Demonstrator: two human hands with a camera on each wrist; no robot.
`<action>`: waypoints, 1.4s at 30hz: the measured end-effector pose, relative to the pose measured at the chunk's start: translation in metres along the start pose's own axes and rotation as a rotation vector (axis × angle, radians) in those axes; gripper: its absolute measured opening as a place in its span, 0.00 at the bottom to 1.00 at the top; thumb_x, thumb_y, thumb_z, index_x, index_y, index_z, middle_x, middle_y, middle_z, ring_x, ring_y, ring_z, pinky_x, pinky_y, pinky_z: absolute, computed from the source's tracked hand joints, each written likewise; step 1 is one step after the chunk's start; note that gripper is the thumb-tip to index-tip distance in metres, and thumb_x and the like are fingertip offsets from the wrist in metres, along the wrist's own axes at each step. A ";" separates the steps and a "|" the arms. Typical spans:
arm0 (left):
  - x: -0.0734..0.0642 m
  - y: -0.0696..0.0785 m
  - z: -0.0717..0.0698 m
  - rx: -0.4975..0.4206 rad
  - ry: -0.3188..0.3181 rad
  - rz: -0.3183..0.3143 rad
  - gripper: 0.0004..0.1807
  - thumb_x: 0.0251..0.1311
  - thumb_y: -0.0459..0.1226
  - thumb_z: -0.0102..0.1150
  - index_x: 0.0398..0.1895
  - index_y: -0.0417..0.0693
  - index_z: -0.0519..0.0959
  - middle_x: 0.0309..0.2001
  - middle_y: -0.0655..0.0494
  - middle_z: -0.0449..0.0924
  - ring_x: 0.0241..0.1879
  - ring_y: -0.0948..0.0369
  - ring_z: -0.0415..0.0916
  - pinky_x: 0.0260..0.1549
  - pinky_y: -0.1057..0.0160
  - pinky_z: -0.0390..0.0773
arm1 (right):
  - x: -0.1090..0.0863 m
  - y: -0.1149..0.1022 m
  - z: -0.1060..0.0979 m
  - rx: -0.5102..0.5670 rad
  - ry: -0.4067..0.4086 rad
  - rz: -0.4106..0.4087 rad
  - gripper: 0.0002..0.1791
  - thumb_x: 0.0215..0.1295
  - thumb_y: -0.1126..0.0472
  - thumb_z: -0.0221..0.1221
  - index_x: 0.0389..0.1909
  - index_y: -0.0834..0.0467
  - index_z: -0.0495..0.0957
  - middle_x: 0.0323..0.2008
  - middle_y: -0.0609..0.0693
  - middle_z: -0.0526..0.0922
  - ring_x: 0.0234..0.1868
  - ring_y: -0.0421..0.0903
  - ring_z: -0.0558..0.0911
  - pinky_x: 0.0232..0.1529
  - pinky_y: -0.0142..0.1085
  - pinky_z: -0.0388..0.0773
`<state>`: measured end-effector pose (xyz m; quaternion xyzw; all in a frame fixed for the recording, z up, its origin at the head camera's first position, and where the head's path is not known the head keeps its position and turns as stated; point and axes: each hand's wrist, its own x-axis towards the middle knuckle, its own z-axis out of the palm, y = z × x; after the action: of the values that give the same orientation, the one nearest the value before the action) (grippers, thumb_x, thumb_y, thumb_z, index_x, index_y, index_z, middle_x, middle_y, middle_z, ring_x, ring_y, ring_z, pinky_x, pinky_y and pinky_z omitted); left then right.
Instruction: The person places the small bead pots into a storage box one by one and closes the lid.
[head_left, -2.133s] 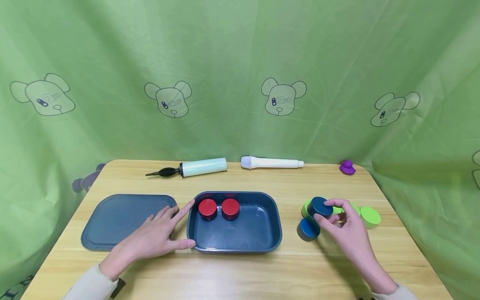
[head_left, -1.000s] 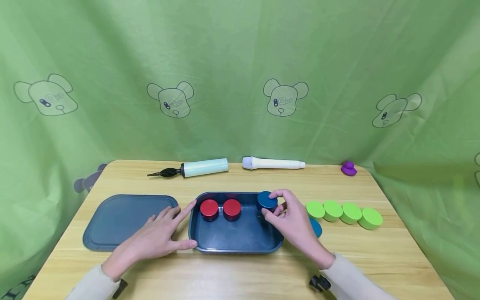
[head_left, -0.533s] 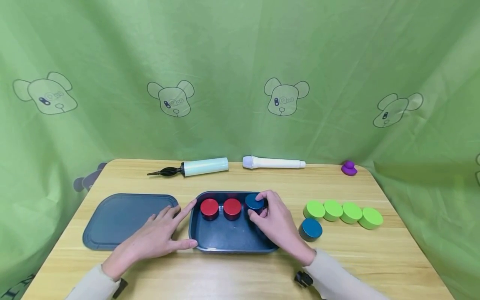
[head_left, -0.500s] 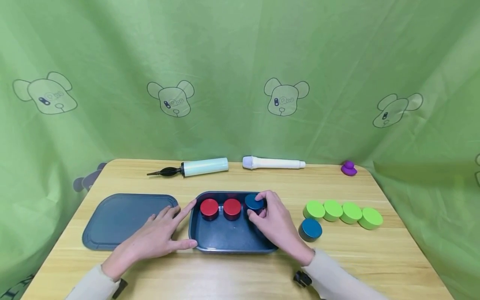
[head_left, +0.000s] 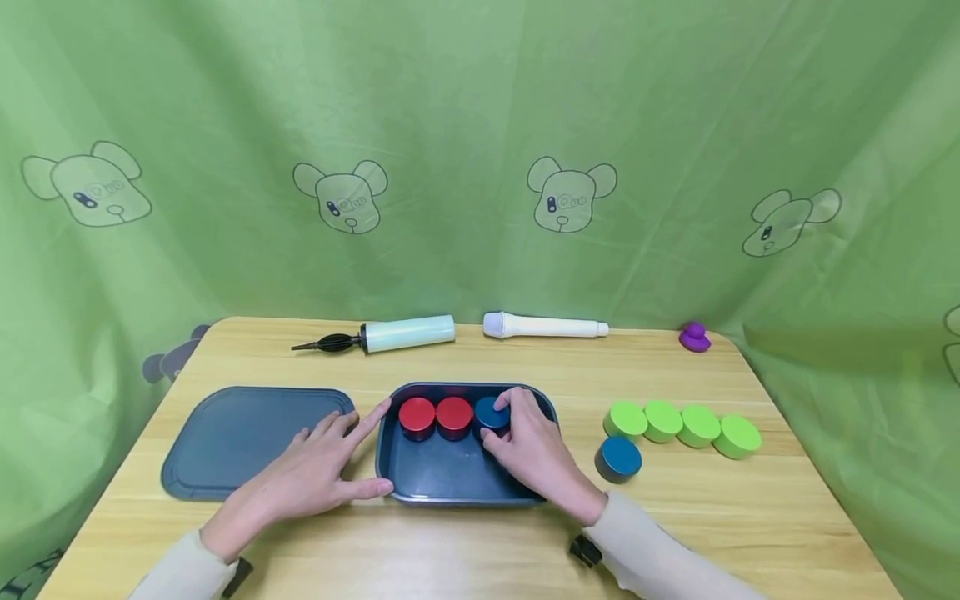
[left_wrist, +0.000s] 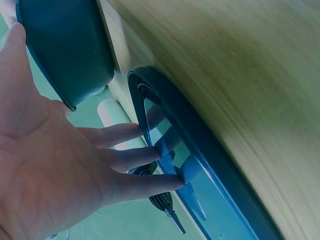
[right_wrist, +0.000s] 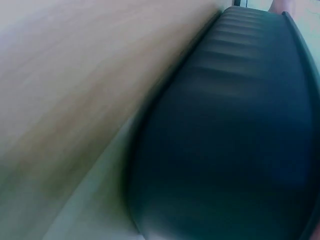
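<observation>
A dark blue rectangular box (head_left: 442, 487) stands at the table's middle. Inside it, along the back wall, sit two red round pieces (head_left: 417, 417), side by side. My right hand (head_left: 536, 454) reaches over the box's right part and pinches a blue round piece (head_left: 491, 413) beside the right-hand red one. With fingers spread, my left hand (head_left: 315, 471) touches the box's left rim with index finger and thumb. Its other fingertips rest on the flat dark blue lid (head_left: 240, 437), as the left wrist view also shows. The right wrist view shows mostly the box's outer wall (right_wrist: 230, 140).
Right of the box lie another blue round piece (head_left: 618, 458) and a row of several green round pieces (head_left: 663, 421). Along the back edge are a hand pump (head_left: 405, 333), a white microphone-shaped thing (head_left: 551, 326) and a small purple object (head_left: 695, 337). A green curtain (head_left: 450, 150) hangs behind.
My right hand has brought the blue piece from beside the green ones into the box, then leftward toward the red pieces. The right-hand red piece has shifted left against the other. My left hand stays.
</observation>
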<state>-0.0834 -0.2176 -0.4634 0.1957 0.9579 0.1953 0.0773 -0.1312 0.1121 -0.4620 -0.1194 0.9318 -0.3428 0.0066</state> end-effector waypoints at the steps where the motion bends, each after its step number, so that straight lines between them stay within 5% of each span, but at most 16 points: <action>1: 0.000 0.000 0.000 0.001 0.004 0.002 0.58 0.67 0.73 0.60 0.92 0.72 0.43 0.76 0.31 0.67 0.75 0.26 0.62 0.60 0.14 0.62 | 0.001 0.000 0.001 0.000 -0.001 0.000 0.19 0.70 0.61 0.74 0.53 0.58 0.75 0.44 0.52 0.75 0.31 0.39 0.79 0.34 0.38 0.80; 9: -0.001 -0.002 0.005 -0.008 -0.010 -0.012 0.57 0.67 0.73 0.60 0.91 0.74 0.43 0.77 0.31 0.66 0.76 0.26 0.60 0.60 0.13 0.62 | 0.003 0.001 0.008 -0.003 -0.059 0.022 0.18 0.72 0.64 0.72 0.53 0.57 0.73 0.45 0.53 0.72 0.31 0.43 0.77 0.30 0.37 0.77; 18: -0.002 0.000 0.001 0.005 -0.007 -0.002 0.58 0.67 0.73 0.62 0.92 0.70 0.44 0.76 0.31 0.67 0.74 0.26 0.62 0.60 0.14 0.64 | 0.005 0.002 0.010 0.059 -0.057 0.032 0.21 0.67 0.67 0.74 0.53 0.60 0.74 0.46 0.55 0.75 0.35 0.43 0.79 0.40 0.40 0.81; 31: 0.000 -0.001 0.001 0.014 0.005 0.004 0.58 0.67 0.73 0.61 0.92 0.70 0.44 0.76 0.30 0.67 0.74 0.26 0.63 0.59 0.15 0.65 | 0.005 -0.004 -0.009 0.134 -0.099 0.112 0.26 0.70 0.56 0.74 0.59 0.59 0.73 0.46 0.54 0.76 0.34 0.44 0.79 0.39 0.40 0.80; 42: 0.001 -0.002 0.004 0.008 0.004 -0.004 0.58 0.67 0.73 0.61 0.92 0.72 0.44 0.77 0.31 0.67 0.75 0.27 0.62 0.60 0.14 0.63 | -0.004 -0.001 -0.026 0.161 -0.028 0.085 0.26 0.70 0.58 0.72 0.63 0.59 0.74 0.60 0.57 0.78 0.34 0.44 0.81 0.38 0.37 0.83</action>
<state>-0.0838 -0.2176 -0.4679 0.1937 0.9592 0.1919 0.0752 -0.1298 0.1284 -0.4416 -0.0837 0.9052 -0.4144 0.0436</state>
